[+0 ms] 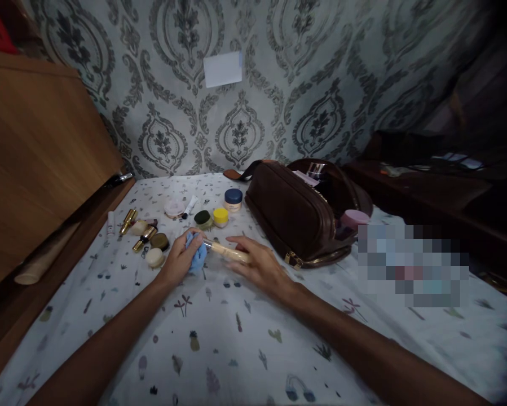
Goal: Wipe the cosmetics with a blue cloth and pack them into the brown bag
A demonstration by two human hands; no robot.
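Observation:
My left hand (182,254) is closed around a crumpled blue cloth (198,256), which wraps one end of a slim beige cosmetic tube (225,250). The tube has a clear, shiny section near the cloth, and its far end lies in my right hand (257,262). The right fingers curve along the tube, the index finger reaching out above it. Just beyond the left hand stand a dark-lidded jar (203,219) and a small yellow-lidded jar (220,216). A white-lidded jar (154,257) and a brown-lidded jar (159,242) sit to its left.
An unzipped brown leather bag (291,214) lies at right, a pink-lidded jar (355,217) at its opening. Behind are a blue-lidded jar (233,198), a white tube (189,207) and a round compact (175,208). Gold cosmetic tubes (128,221) lie left, near a wooden cabinet (37,152).

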